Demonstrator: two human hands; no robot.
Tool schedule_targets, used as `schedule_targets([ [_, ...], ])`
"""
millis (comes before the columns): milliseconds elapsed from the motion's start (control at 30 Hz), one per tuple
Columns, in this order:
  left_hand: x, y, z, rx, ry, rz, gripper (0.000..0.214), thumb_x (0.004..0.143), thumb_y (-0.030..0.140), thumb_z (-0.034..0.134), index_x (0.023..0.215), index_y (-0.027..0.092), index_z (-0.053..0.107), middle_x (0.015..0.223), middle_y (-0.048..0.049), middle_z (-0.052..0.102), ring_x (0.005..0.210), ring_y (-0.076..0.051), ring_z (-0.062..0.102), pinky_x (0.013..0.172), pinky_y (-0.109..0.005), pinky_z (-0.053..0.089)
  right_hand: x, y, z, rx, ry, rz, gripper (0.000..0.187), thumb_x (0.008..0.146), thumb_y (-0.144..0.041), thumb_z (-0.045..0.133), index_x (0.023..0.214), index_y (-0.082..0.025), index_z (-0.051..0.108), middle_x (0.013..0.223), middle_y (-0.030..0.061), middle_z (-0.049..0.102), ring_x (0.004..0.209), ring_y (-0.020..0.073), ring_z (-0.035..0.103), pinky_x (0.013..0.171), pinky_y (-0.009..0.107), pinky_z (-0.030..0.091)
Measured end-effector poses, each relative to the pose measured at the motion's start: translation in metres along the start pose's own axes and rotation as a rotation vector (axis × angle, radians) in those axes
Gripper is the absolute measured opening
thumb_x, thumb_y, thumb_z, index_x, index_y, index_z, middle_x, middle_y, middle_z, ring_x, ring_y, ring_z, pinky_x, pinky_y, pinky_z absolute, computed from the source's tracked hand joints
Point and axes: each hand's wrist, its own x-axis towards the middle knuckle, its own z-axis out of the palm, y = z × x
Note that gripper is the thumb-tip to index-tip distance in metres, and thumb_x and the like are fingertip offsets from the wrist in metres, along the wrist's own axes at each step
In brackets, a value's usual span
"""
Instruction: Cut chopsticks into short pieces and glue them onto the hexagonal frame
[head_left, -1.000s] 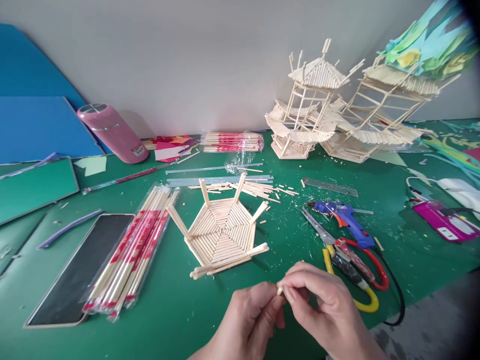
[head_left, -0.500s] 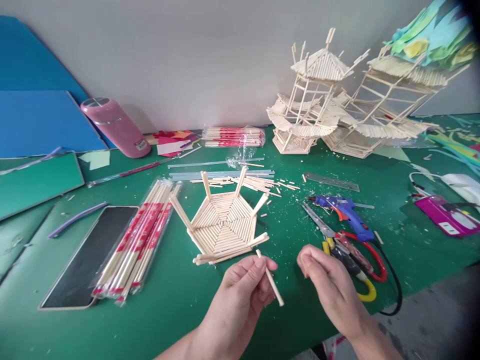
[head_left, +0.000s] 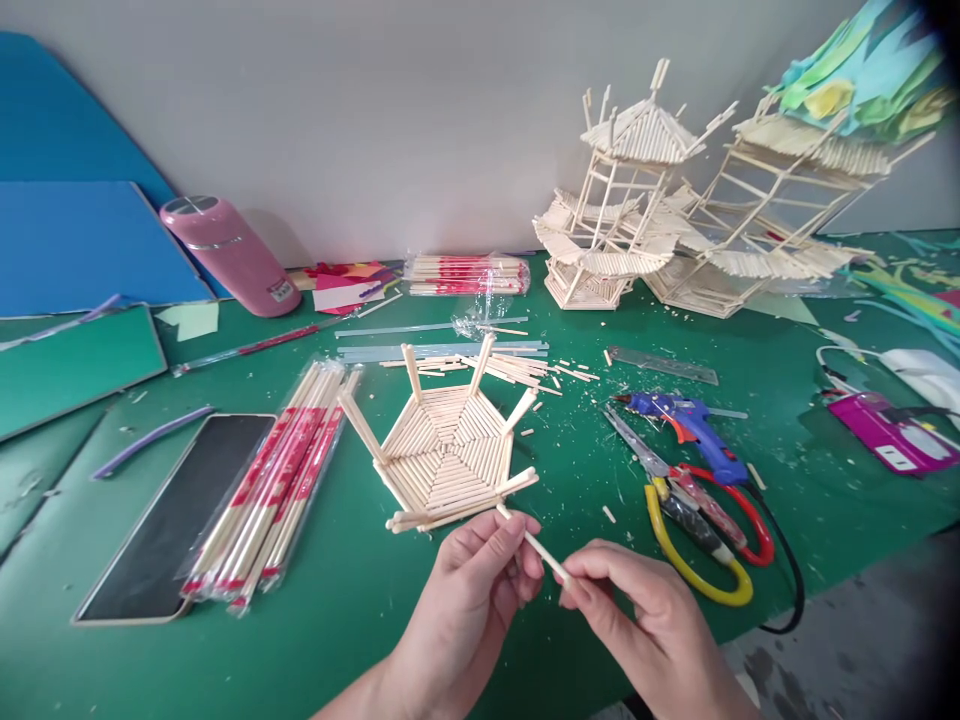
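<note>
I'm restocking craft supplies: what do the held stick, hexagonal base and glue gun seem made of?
Held stick: probably bare wood, pale and matte.
Hexagonal base: apparently likewise, its surface pale and unpainted.
Glue gun: likely plastic, given the smooth blue body.

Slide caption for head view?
Left hand and right hand hold a wooden stick near a hexagonal stick frame.

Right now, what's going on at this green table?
A person is holding a short wooden stick in both hands: the left hand grips it near one end, while the right hand pinches the other. Just beyond the hands sits a six-sided stick base with posts rising around its edge. A blue glue gun lies to the right, a wrapped bundle of sticks to the left.
</note>
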Motion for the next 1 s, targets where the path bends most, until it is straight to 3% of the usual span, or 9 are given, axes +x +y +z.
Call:
schedule_targets([
  [200, -0.001, -0.001, -0.001, 0.218, 0.029, 0.078, 0.014, 0.069, 0.026, 0.071, 0.071, 0.014, 0.065, 0.059, -0.0035, 0.066, 0.052, -0.01, 0.051, 0.055, -0.021, 0.039, -0.002, 0.009, 0.003, -0.172, 0.171, -0.043, 0.011, 0.086, -0.017, 0.045, 0.09, -0.024, 0.053, 0.071, -0.0008, 0.062, 0.06, 0.0125, 0.06, 0.054, 0.019, 0.047],
  [300, -0.001, -0.001, -0.004, 0.565, 0.051, 0.168, 0.015, 0.072, 0.03, 0.067, 0.073, 0.015, 0.066, 0.059, -0.004, 0.064, 0.052, -0.012, 0.05, 0.052, -0.023, 0.038, -0.002, 0.012, 0.003, -0.287, 0.205, -0.122, 0.015, 0.086, -0.014, 0.044, 0.095, -0.023, 0.051, 0.075, 0.0008, 0.063, 0.064, 0.0133, 0.061, 0.058, 0.021, 0.048],
  [433, -0.004, 0.0, -0.006, 0.995, -0.028, 0.418, 0.015, 0.08, 0.027, 0.059, 0.076, 0.019, 0.07, 0.062, -0.0035, 0.059, 0.058, -0.015, 0.048, 0.057, -0.024, 0.035, -0.001, 0.01, 0.001, -0.333, 0.204, -0.17, 0.017, 0.085, -0.012, 0.044, 0.096, -0.024, 0.051, 0.071, 0.0001, 0.063, 0.061, 0.013, 0.062, 0.057, 0.021, 0.049],
  [500, -0.006, -0.001, -0.003, 1.006, -0.039, 0.505, 0.015, 0.081, 0.023, 0.058, 0.074, 0.02, 0.071, 0.06, -0.0032, 0.055, 0.056, -0.015, 0.044, 0.056, -0.025, 0.032, 0.001, 0.008, 0.0, -0.317, 0.224, -0.169, 0.016, 0.084, -0.013, 0.045, 0.094, -0.024, 0.051, 0.068, -0.0017, 0.063, 0.06, 0.0119, 0.062, 0.057, 0.02, 0.049],
  [600, -0.009, -0.005, 0.002, 0.782, -0.017, 0.557, 0.01, 0.076, 0.023, 0.064, 0.069, 0.019, 0.071, 0.057, -0.0025, 0.051, 0.055, -0.015, 0.04, 0.056, -0.026, 0.03, 0.003, 0.004, 0.0, -0.24, 0.245, -0.138, 0.015, 0.083, -0.015, 0.048, 0.091, -0.026, 0.054, 0.065, -0.0043, 0.063, 0.056, 0.0102, 0.062, 0.054, 0.016, 0.048],
  [667, -0.008, -0.008, 0.003, 0.665, -0.038, 0.517, 0.01, 0.074, 0.026, 0.066, 0.068, 0.018, 0.07, 0.056, -0.0019, 0.05, 0.055, -0.015, 0.039, 0.054, -0.026, 0.03, 0.004, 0.002, 0.001, -0.147, 0.238, -0.074, 0.011, 0.084, -0.019, 0.049, 0.088, -0.026, 0.057, 0.063, -0.0048, 0.063, 0.053, 0.0094, 0.06, 0.05, 0.015, 0.047],
  [733, -0.006, -0.01, 0.0, 0.646, -0.087, 0.39, 0.017, 0.076, 0.032, 0.063, 0.07, 0.017, 0.069, 0.053, 0.0003, 0.047, 0.051, -0.012, 0.037, 0.05, -0.024, 0.027, 0.004, 0.002, 0.002, -0.048, 0.233, 0.009, 0.01, 0.085, -0.023, 0.048, 0.082, -0.024, 0.058, 0.06, -0.0046, 0.06, 0.05, 0.0094, 0.058, 0.047, 0.015, 0.045],
  [900, 0.001, -0.012, -0.011, 0.495, -0.39, -0.032, 0.038, 0.079, 0.052, 0.052, 0.072, 0.016, 0.059, 0.041, 0.0066, 0.039, 0.034, -0.005, 0.026, 0.036, -0.02, 0.017, 0.006, 0.007, 0.0, 0.029, 0.186, 0.121, 0.016, 0.087, -0.031, 0.045, 0.081, -0.023, 0.057, 0.064, -0.0024, 0.057, 0.053, 0.0113, 0.053, 0.048, 0.019, 0.043],
  [1000, 0.003, -0.013, -0.015, 0.392, -0.418, -0.074, 0.036, 0.08, 0.051, 0.052, 0.072, 0.016, 0.054, 0.041, 0.0065, 0.042, 0.032, -0.004, 0.025, 0.034, -0.018, 0.016, 0.009, 0.008, -0.004, 0.05, 0.115, 0.175, 0.023, 0.09, -0.035, 0.036, 0.076, -0.023, 0.05, 0.064, -0.0028, 0.049, 0.057, 0.0125, 0.049, 0.051, 0.021, 0.041],
])
